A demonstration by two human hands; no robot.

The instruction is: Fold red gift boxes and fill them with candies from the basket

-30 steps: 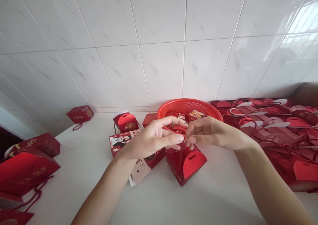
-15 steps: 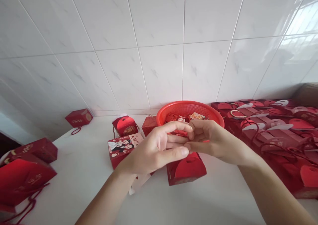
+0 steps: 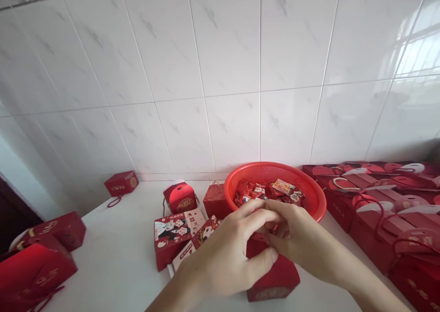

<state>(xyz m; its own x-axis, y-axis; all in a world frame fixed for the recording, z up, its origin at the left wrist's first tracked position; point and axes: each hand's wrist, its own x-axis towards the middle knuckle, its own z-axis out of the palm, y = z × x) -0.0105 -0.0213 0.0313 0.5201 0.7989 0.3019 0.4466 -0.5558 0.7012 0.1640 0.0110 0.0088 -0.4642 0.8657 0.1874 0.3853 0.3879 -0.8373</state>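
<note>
My left hand point(image 3: 235, 250) and my right hand point(image 3: 300, 238) meet at their fingertips in front of me, above a closed red gift box point(image 3: 275, 280). Both have loosely bent fingers, with the thumbs held away from the index fingers. Nothing shows in either hand, though some fingers are hidden behind others. Just beyond them stands a red plastic basket point(image 3: 275, 166) with small wrapped sweets point(image 3: 283, 186) in it. Left of my left hand lies a flat-topped red box with a printed cartoon couple point(image 3: 175, 229), and another printed box point(image 3: 206, 231) is partly covered by that hand.
Rows of red gift boxes with cord handles point(image 3: 381, 211) fill the right side. A domed red box point(image 3: 180, 198) and a plain red box point(image 3: 216, 199) stand left of the basket. More red boxes point(image 3: 120, 182) sit farther left on the white table point(image 3: 117, 257). A tiled wall point(image 3: 233, 128) rises behind.
The view has tilted up, so the table's things appear lower. My hands have drawn closer together, fingertips touching, with the left turned more back-side up. The basket's sweets show more.
</note>
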